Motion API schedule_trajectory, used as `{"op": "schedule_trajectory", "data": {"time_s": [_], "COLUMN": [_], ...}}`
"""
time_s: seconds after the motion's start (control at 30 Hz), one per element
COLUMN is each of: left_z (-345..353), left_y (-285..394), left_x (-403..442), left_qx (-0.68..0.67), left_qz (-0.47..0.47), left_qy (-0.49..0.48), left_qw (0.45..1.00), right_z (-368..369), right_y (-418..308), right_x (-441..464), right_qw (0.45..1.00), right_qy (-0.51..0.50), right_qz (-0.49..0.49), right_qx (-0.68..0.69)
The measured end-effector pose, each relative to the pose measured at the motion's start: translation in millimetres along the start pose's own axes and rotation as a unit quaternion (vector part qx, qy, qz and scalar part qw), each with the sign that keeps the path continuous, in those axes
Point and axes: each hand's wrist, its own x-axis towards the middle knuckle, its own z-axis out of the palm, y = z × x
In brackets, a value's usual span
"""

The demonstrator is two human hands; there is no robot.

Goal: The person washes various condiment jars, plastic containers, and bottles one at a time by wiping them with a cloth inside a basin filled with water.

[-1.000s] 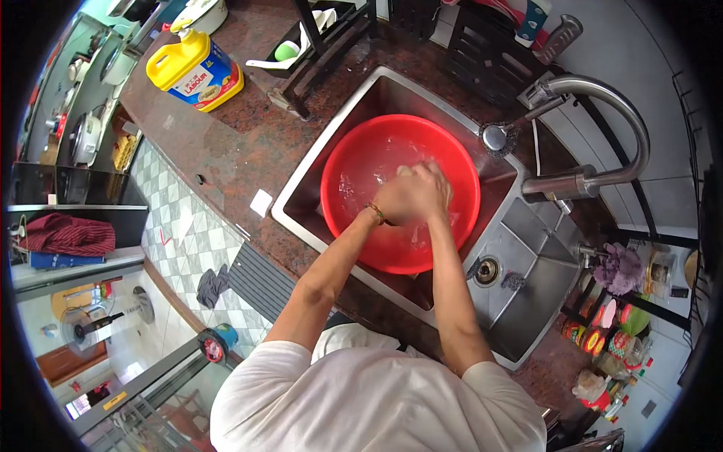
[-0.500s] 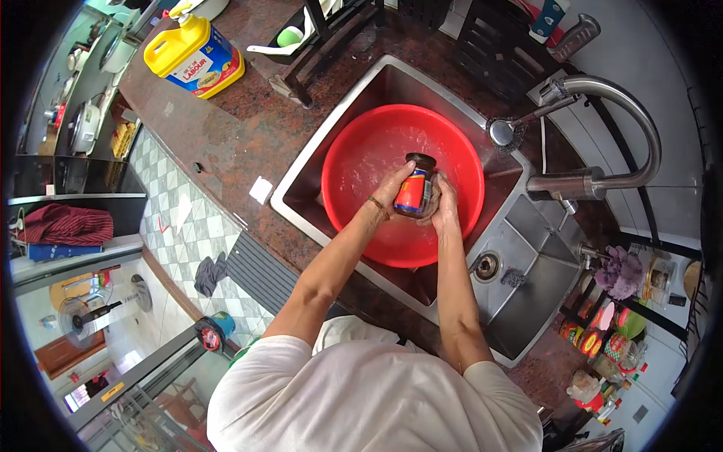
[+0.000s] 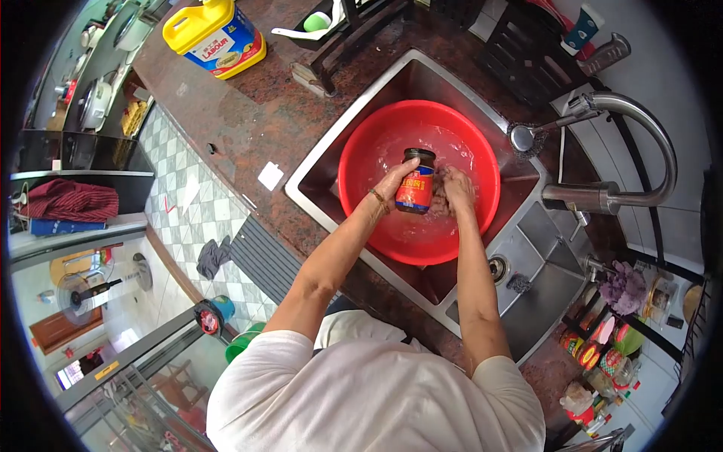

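Observation:
A glass jar [image 3: 414, 188] with a dark lid and a red and blue label is tilted over the red basin [image 3: 361, 222]. My left hand [image 3: 392, 184] is closed round the jar's left side, thumb near the lid. Just right of the jar, my right hand [image 3: 456, 190] is low in the basin at the water, its fingers bent around a brownish thing that I cannot make out. Water with some foam lies in the basin, which sits in the left bowl of the steel sink [image 3: 320, 215].
A curved metal faucet [image 3: 666, 151] arches at the right beside the second sink bowl [image 3: 527, 313]. A yellow detergent jug [image 3: 218, 45] stands on the counter [image 3: 241, 113] at the upper left. Jars and bottles [image 3: 595, 354] line the lower right. A black rack [image 3: 520, 53] is behind the sink.
Out of the water came the jar, now held by my left hand alone. My right hand has moved off the jar, down to the water at its right. The view has shifted slightly.

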Motion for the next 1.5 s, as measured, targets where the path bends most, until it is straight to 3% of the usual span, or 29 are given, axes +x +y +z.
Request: {"op": "schedule_trajectory", "data": {"time_s": [0.1,0.17,0.23,0.27,0.3,0.33,0.37,0.47,0.5,0.53,0.6,0.63,0.73,0.8,0.83,0.9,0.93,0.97,1.0,1.03,1.07,1.1,1.13,1.2,1.23,1.33,1.37,1.47,1.5], "left_z": [3.9,-2.5,-7.1,-10.1,-13.4,-15.2,-14.7,-4.6,-5.2,-7.2,-33.4,-70.0,-11.2,8.1,9.1,14.0,24.4,35.4,32.3,27.1,26.1,29.3,25.5,14.2,14.9,15.3,5.2,-7.1,-4.9], "left_y": [6.0,7.2,7.9,6.0,4.2,3.5,4.5,8.7,6.4,2.8,-15.4,-35.6,-26.1,-14.7,-10.1,-8.5,-1.4,7.1,4.0,1.0,2.2,0.6,-4.2,-11.6,-13.7,-16.1,-20.2,-17.5,-12.4], "left_x": [-1.6,1.6,8.3,11.0,14.0,15.7,14.5,10.4,11.9,16.2,40.6,67.7,24.8,12.7,11.1,7.1,-0.3,-8.5,-9.5,-7.4,-2.6,-1.0,2.1,14.8,13.9,6.6,13.9,23.3,21.5], "left_qx": [-0.065,-0.091,-0.089,-0.06,-0.032,-0.004,0.003,0.0,0.006,0.011,-0.003,-0.022,0.153,-0.038,-0.046,0.112,0.191,0.281,0.287,0.294,0.301,0.294,0.239,0.123,0.063,-0.017,-0.061,-0.057,-0.001], "left_qz": [0.01,0.007,0.03,0.051,0.073,0.095,0.088,0.131,0.133,0.137,0.099,0.056,0.189,-0.004,-0.009,0.077,0.119,0.153,0.157,0.163,0.173,0.267,0.23,0.157,0.132,0.091,0.075,0.118,0.166], "left_qy": [0.022,0.026,0.038,0.052,0.066,0.081,0.08,0.12,0.12,0.119,0.077,0.037,0.094,0.077,0.025,0.015,0.01,-0.012,-0.028,-0.045,-0.065,-0.065,-0.03,0.04,0.051,0.096,0.081,0.102,0.163], "left_qw": [0.998,0.995,0.995,0.996,0.995,0.992,0.993,0.984,0.984,0.983,0.992,0.997,0.965,0.996,0.999,0.991,0.974,0.947,0.944,0.941,0.936,0.915,0.943,0.979,0.988,0.991,0.992,0.986,0.973], "right_z": [-17.1,50.2,65.7,71.3,76.8,79.5,27.5,-33.2,-34.8,-37.8,-47.2,-44.5,-40.6,-53.5,-59.9,-73.1,-77.0,-76.2,-71.9,-45.8,-33.1,-21.4,-14.1,-6.9,4.0,-1.4,-9.3,-39.1,-42.3], "right_y": [-29.7,31.0,42.1,47.1,51.1,54.1,13.1,-47.1,-58.4,-71.8,-103.8,-109.3,-122.0,-123.7,-124.7,-120.8,-115.0,-106.2,-93.9,-62.8,-53.6,-41.8,-32.8,-44.1,-37.4,-22.1,-28.5,-45.8,-47.4], "right_x": [-25.9,-27.8,-18.7,-18.7,-22.0,-26.6,-44.9,-78.0,-81.8,-85.9,-88.1,-79.0,-38.7,-11.1,1.8,22.2,30.4,37.6,45.0,62.3,61.3,43.4,19.9,-18.8,-26.8,-39.3,-50.2,-73.4,-80.3], "right_qw": [0.988,0.989,0.99,0.966,0.898,0.789,0.736,0.707,0.829,0.897,0.967,0.969,0.971,0.971,0.977,0.987,0.982,0.956,0.908,0.858,0.814,0.746,0.654,0.75,0.77,0.818,0.82,0.872,0.885], "right_qy": [0.048,0.041,-0.12,-0.108,-0.092,-0.074,-0.1,-0.095,-0.059,0.038,0.084,0.102,0.137,0.149,0.114,0.041,-0.076,-0.192,-0.305,-0.339,-0.34,-0.333,-0.317,-0.156,-0.095,-0.183,-0.157,-0.135,-0.145], "right_qz": [0.042,-0.008,0.072,0.124,0.17,0.209,0.209,0.112,-0.058,-0.202,-0.224,-0.215,-0.193,-0.185,-0.176,-0.155,-0.151,-0.143,-0.132,-0.173,-0.065,0.049,0.165,0.17,0.102,0.147,0.119,0.048,0.028], "right_qx": [-0.138,-0.145,-0.008,0.199,0.395,0.573,0.636,0.692,0.552,0.392,0.093,0.067,0.025,0.042,0.027,-0.005,0.082,0.17,0.255,0.345,0.466,0.575,0.667,0.62,0.623,0.525,0.538,0.469,0.441]}}
